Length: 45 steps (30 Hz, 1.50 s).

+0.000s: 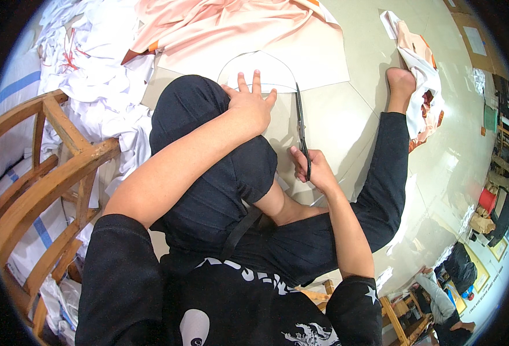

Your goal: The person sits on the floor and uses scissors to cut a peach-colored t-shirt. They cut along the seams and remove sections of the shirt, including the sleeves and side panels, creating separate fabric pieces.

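Observation:
My right hand (311, 168) grips the handles of long black scissors (300, 124), whose blades point away from me along the edge of a white paper pattern (266, 66). My left hand (251, 104) lies flat with fingers spread, pressing on the pale fabric and the curved pattern piece beside my raised left knee (188, 109). The pattern lies on a light sheet of cloth (318, 57) spread on the floor. Peach-coloured fabric (220, 23) is heaped beyond it. My right leg stretches out to the right, its bare foot (400, 81) near a crumpled cloth.
A wooden chair frame (47, 173) stands at my left over piles of white cloth (101, 86). A bundle of white and orange cloth (419, 75) lies at the right. Another person (439, 300) sits at lower right near wooden furniture, with cardboard (471, 34) on the floor farther back.

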{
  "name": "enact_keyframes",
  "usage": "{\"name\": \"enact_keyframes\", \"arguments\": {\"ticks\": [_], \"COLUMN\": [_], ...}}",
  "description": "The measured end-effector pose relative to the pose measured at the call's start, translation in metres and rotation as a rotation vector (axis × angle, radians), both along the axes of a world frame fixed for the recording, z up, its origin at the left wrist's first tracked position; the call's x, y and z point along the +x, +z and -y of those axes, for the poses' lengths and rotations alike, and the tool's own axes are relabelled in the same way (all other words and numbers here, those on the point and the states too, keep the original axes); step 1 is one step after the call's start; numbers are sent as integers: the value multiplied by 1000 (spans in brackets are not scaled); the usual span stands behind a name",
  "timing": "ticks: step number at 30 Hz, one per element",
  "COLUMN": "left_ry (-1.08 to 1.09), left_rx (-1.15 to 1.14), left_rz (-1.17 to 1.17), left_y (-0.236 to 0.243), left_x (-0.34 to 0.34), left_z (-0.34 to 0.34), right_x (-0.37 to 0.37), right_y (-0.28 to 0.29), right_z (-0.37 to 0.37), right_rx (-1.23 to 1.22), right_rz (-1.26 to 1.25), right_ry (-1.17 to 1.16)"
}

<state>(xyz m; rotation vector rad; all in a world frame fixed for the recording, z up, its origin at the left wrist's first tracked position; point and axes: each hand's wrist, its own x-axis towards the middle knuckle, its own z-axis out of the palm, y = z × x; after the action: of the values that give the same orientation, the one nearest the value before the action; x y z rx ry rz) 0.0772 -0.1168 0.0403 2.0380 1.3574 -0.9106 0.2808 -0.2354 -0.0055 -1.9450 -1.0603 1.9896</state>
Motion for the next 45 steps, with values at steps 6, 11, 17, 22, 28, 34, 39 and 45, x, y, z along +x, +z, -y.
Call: {"name": "enact_keyframes", "arguments": {"ticks": [6,11,17,22,28,34,39,45], "left_ry": [28,29,-5,-18,-1,-10,-2,-1], "left_rx": [5,9,35,46,41,52,50,52], "left_rz": [23,21,7,1,25,16,26,28], "left_y": [-1,-3,-4,-5,-3,-4,-5,-4], "left_x": [-1,-2,-2,-2,-2,-2,-2,-3], "left_z": [0,0,2,3,2,3,4,3], "right_x": [7,9,11,15,18,28,35,39], "right_y": [10,20,23,26,23,22,22,20], "right_z": [-6,-18,-31,-39,-44,-52,-64,-73], "right_rx": [-24,-55,-45,-45,-39,-94,-59,-42], "right_rz": [-31,-37,-34,-34,92,1,-7,50], "right_ry": [2,7,41,72,169,169,238,291]}}
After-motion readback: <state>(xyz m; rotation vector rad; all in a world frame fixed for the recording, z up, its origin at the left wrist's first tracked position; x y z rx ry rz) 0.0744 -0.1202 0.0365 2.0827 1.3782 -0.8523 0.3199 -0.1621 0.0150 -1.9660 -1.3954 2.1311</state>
